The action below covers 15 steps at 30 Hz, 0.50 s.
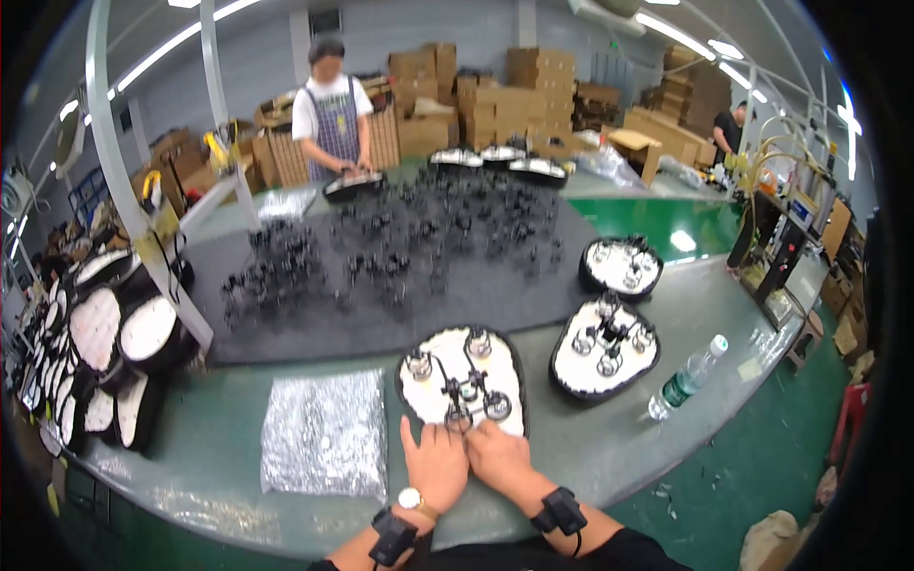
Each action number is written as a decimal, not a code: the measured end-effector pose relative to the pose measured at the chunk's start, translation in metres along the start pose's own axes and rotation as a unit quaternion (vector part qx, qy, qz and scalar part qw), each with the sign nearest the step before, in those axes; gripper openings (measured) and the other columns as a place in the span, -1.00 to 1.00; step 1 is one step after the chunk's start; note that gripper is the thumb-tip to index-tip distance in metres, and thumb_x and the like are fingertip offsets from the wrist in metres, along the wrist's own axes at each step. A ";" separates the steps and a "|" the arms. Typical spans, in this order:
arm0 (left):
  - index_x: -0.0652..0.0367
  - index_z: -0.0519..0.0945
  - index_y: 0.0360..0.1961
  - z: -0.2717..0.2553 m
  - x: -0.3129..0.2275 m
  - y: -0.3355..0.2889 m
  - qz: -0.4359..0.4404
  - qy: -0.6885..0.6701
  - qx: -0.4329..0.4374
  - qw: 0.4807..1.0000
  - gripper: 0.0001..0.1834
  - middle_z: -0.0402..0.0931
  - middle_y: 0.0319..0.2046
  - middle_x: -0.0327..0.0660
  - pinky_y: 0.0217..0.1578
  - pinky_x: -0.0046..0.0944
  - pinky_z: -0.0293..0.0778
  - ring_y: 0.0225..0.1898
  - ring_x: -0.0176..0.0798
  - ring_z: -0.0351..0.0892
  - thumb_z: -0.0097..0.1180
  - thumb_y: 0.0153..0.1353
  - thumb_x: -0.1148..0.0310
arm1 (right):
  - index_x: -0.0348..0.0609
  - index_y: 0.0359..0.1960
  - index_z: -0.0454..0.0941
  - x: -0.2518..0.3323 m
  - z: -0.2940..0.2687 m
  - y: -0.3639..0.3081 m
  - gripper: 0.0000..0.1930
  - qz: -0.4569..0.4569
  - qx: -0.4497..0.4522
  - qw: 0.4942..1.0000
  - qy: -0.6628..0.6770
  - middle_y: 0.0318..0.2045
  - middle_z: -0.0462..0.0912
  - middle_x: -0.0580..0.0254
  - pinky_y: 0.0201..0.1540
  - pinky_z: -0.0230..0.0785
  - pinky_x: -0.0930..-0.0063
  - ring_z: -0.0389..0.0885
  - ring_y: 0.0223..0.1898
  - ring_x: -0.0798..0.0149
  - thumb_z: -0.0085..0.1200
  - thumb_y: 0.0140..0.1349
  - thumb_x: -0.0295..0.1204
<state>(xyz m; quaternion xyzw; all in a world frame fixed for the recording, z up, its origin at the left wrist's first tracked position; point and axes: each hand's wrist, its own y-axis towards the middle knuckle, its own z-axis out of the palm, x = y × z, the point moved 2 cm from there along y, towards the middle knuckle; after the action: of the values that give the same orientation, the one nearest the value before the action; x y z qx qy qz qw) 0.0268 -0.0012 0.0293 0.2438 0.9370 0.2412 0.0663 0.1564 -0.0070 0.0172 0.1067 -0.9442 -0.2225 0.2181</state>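
Black spring frame (468, 391), set in white-lined saddle shell (447, 358) on green workbench (576, 457), touched at near end by left hand (437, 466) and right hand (498, 457), fingers part-curled; grip cannot be told. 2 similar shells (572, 350) seen at right.

Left hand (436, 466), right hand (497, 457): bare
Watch (410, 499): round pale dial, gold-toned rim, near 6 o'clock
Left unit (392, 538): black, boxy, between 6 and 7 o'clock
Right unit (560, 512): black, boxy, thin dark cable (578, 544), 5 o'clock
Top (495, 560): black, 6 o'clock
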 end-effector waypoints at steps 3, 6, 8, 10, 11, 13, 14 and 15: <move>0.21 0.61 -0.03 -0.006 -0.001 -0.002 -0.015 -0.001 0.030 0.999 -0.66 0.57 -0.22 -0.16 0.34 0.49 -0.04 0.01 -0.13 0.49 0.06 0.18 0.35 | 0.04 -0.33 0.66 -0.002 0.004 0.004 -0.90 0.001 0.018 1.000 0.022 -0.41 0.55 0.26 -0.51 0.51 0.10 0.63 -0.54 0.00 0.11 0.16 -0.38; 0.22 0.58 0.02 -0.013 -0.008 -0.005 -0.010 -0.006 0.027 1.000 -0.62 0.57 -0.15 -0.14 0.34 0.48 -0.04 0.09 -0.12 0.48 0.11 0.16 0.36 | 0.03 -0.30 0.68 -0.003 0.001 0.003 -0.87 0.016 0.027 1.000 -0.005 -0.42 0.55 0.27 -0.51 0.51 0.13 0.63 -0.53 0.02 0.12 0.14 -0.41; 0.21 0.53 0.13 -0.015 -0.009 -0.007 -0.005 0.006 0.030 1.000 -0.53 0.56 -0.10 -0.14 0.34 0.49 -0.04 0.11 -0.13 0.48 0.12 0.18 0.34 | 0.02 -0.31 0.68 -0.002 0.000 0.002 -0.87 0.009 0.007 1.000 -0.005 -0.43 0.55 0.27 -0.52 0.51 0.17 0.63 -0.54 0.04 0.14 0.11 -0.42; 0.20 0.53 0.14 -0.015 -0.008 -0.010 -0.008 0.001 0.031 1.000 -0.53 0.56 -0.10 -0.14 0.34 0.48 -0.05 0.11 -0.13 0.48 0.11 0.18 0.35 | 0.02 -0.31 0.68 -0.001 0.001 -0.001 -0.88 0.004 -0.001 1.000 0.003 -0.44 0.54 0.28 -0.53 0.51 0.19 0.62 -0.55 0.06 0.15 0.11 -0.42; 0.20 0.53 0.15 -0.015 -0.008 -0.010 -0.008 -0.005 0.027 1.000 -0.53 0.57 -0.10 -0.14 0.34 0.48 -0.05 0.11 -0.13 0.48 0.11 0.19 0.35 | 0.02 -0.32 0.68 0.000 0.001 -0.001 -0.88 -0.001 -0.012 1.000 0.007 -0.44 0.54 0.29 -0.53 0.51 0.21 0.62 -0.55 0.07 0.16 0.10 -0.42; 0.19 0.53 0.16 -0.015 -0.008 -0.011 -0.008 0.001 0.035 0.999 -0.53 0.57 -0.11 -0.14 0.35 0.48 -0.05 0.11 -0.13 0.48 0.10 0.20 0.35 | 0.02 -0.33 0.67 0.001 0.000 -0.003 -0.89 0.000 -0.015 1.000 0.011 -0.45 0.54 0.30 -0.54 0.51 0.22 0.62 -0.56 0.08 0.16 0.09 -0.42; 0.19 0.53 0.17 -0.014 -0.008 -0.011 -0.007 0.006 0.043 0.999 -0.53 0.57 -0.11 -0.13 0.35 0.47 -0.05 0.12 -0.13 0.48 0.09 0.20 0.36 | 0.02 -0.34 0.67 0.001 0.001 -0.003 -0.90 0.001 -0.019 1.000 0.014 -0.46 0.53 0.31 -0.54 0.50 0.23 0.62 -0.56 0.09 0.17 0.09 -0.42; 0.19 0.53 0.17 -0.014 -0.009 -0.010 -0.007 0.006 0.043 0.999 -0.53 0.57 -0.11 -0.13 0.35 0.47 -0.05 0.12 -0.13 0.48 0.09 0.20 0.36 | 0.02 -0.34 0.67 0.001 0.001 -0.003 -0.90 0.002 -0.019 1.000 0.014 -0.46 0.53 0.31 -0.54 0.50 0.23 0.62 -0.56 0.09 0.17 0.09 -0.42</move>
<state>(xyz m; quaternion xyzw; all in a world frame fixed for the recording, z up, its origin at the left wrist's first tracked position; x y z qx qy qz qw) 0.0270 -0.0192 0.0372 0.2389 0.9485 0.2016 0.0515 0.1554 -0.0101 0.0156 0.1040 -0.9370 -0.2387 0.2331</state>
